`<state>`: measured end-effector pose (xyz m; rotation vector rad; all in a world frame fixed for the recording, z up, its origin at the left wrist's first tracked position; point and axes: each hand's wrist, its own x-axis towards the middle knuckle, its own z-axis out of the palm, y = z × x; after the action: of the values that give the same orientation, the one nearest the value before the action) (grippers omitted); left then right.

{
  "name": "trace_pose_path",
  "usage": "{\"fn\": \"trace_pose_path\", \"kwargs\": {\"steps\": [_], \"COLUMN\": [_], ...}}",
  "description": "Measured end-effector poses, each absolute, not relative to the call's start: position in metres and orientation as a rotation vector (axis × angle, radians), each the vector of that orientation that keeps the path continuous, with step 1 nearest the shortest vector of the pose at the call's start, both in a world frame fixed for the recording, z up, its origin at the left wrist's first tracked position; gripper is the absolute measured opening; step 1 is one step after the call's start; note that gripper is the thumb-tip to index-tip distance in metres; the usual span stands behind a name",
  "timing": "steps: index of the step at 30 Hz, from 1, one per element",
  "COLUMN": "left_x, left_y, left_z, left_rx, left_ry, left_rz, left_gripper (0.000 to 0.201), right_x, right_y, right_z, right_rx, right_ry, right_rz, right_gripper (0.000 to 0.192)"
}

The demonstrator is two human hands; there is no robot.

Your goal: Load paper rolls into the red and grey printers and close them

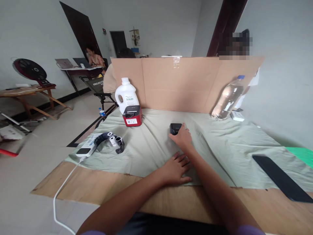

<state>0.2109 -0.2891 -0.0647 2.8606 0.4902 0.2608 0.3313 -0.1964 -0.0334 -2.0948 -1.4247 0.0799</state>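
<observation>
While the left hand [176, 168] lies flat, palm down, on the pale green cloth [220, 147], the right hand [182, 137] reaches beyond it and rests on a small black box [175, 128]. Its fingers curl over the near right side of the box; whether they are actually clamped on it or only laid against it cannot be told from this view. The left hand holds nothing, its fingers spread and together on the fabric, a posture that appears to pin the cloth and steady the body as the other arm extends.

The small black box sits on the cloth directly ahead of the right hand, touching its fingertips, and just beyond the left hand. Farther out and to the left of the grip stands a red-and-black label printer [132, 116], with a white jug [125, 93] just behind it. Nearer and well left of the grip lie black-and-white tape rolls [113, 141] beside a white power strip [87, 147], presumably kept by the edge for its cable. A cardboard screen [186, 83] closes off the far side; a clear water bottle [227, 98] leans on it, far right of the grip. A dark phone [281, 178] lies near and right.
</observation>
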Motion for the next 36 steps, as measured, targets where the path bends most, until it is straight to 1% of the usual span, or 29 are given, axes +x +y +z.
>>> {"fn": "trace_pose_path", "kwargs": {"steps": [2,4,6,8,11,14,17,21,23,26,28,29,31,36], "left_x": [0.211,0.211,0.21,0.209,0.21,0.211,0.211,0.207,0.205,0.204,0.203,0.203,0.202,0.206], "left_y": [-0.289,-0.289,-0.29,-0.29,-0.292,-0.291,-0.287,-0.281,-0.275,-0.249,-0.219,-0.202,-0.17,-0.127], "left_z": [-0.064,-0.064,-0.064,-0.063,-0.059,-0.053,-0.045,-0.036,-0.033,-0.028,-0.025,-0.023,-0.022,-0.036], "left_rx": [2.857,2.841,2.823,2.81,2.808,2.784,2.646,2.274,2.037,1.705,1.511,1.439,1.293,1.244], "left_ry": [0.496,0.505,0.501,0.49,0.449,0.331,0.261,0.313,0.397,0.63,0.842,0.962,1.205,1.237], "left_rz": [0.261,0.244,0.23,0.214,0.167,0.139,0.156,0.272,0.403,0.719,0.92,0.959,0.935,0.777], "left_gripper": [0.07,0.071,0.073,0.074,0.074,0.075,0.067,0.043,0.039,0.039,0.031,0.025,0.026,0.027], "right_x": [0.331,0.337,0.351,0.372,0.402,0.419,0.42,0.414,0.413,0.413,0.414,0.415,0.415,0.416], "right_y": [-0.197,-0.196,-0.193,-0.19,-0.185,-0.182,-0.182,-0.184,-0.185,-0.185,-0.184,-0.183,-0.182,-0.181], "right_z": [-0.037,-0.036,-0.034,-0.034,-0.047,-0.065,-0.075,-0.074,-0.071,-0.071,-0.071,-0.072,-0.073,-0.075], "right_rx": [-2.067,-2.087,-2.121,-2.084,-1.914,-1.835,-1.846,-1.836,-1.817,-1.796,-1.796,-1.797,-1.803,-1.816], "right_ry": [-1.41,-1.427,-1.455,-1.486,-1.485,-1.479,-1.557,-1.717,-1.745,-1.752,-1.752,-1.75,-1.744,-1.744], "right_rz": [0.068,0.123,0.212,0.298,0.336,0.274,0.205,0.19,0.223,0.275,0.293,0.297,0.297,0.299], "right_gripper": [0.114,0.116,0.112,0.099,0.072,0.059,0.057,0.057,0.056,0.057,0.058,0.058,0.057,0.057]}}
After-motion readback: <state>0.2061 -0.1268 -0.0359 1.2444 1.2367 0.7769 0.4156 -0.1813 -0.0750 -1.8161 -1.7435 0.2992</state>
